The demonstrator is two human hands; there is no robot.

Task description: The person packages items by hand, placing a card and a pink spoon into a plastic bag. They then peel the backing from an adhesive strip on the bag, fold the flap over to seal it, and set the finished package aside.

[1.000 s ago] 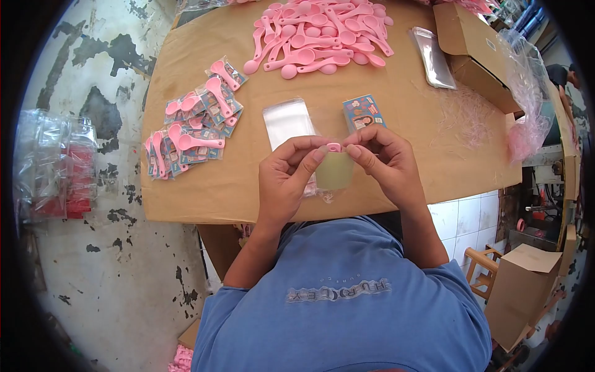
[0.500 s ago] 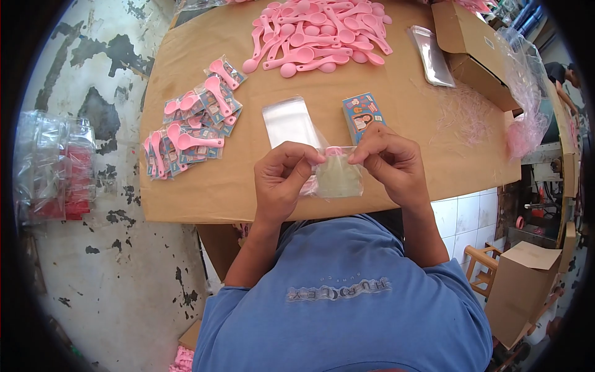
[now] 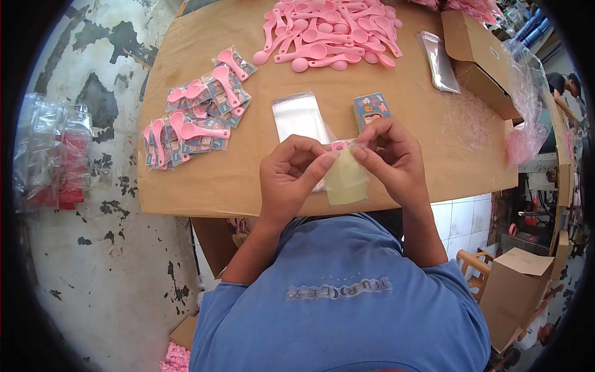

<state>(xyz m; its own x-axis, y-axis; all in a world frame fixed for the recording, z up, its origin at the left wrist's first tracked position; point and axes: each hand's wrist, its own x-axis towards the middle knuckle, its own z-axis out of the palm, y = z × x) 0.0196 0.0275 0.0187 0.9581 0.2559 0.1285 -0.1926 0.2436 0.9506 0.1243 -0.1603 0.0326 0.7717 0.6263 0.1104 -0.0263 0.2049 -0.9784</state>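
Between my two hands hangs a small clear plastic bag (image 3: 347, 183) with a pale yellow-green card in it and a bit of pink spoon (image 3: 339, 146) showing near its top edge. My left hand (image 3: 292, 178) pinches the bag's upper left corner between thumb and forefinger. At the upper right corner, my right hand (image 3: 396, 160) grips it the same way. Just beyond lies a stack of flat clear bags (image 3: 299, 118), partly covered by my left fingers. A stack of blue printed cards (image 3: 370, 105) sits behind my right hand.
Packed pink spoons on cards (image 3: 198, 130) lie piled at the left of the brown-covered table (image 3: 446, 167). A large heap of loose pink spoons (image 3: 334, 34) fills the back. At right are more clear bags (image 3: 440, 62), a cardboard box (image 3: 480, 65) and pink shreds. Another person (image 3: 563, 87) is far right.
The bag has tilted slightly and its yellow-green card hangs lower. My left thumb has come further over the bag's top edge. The view has shifted slightly.
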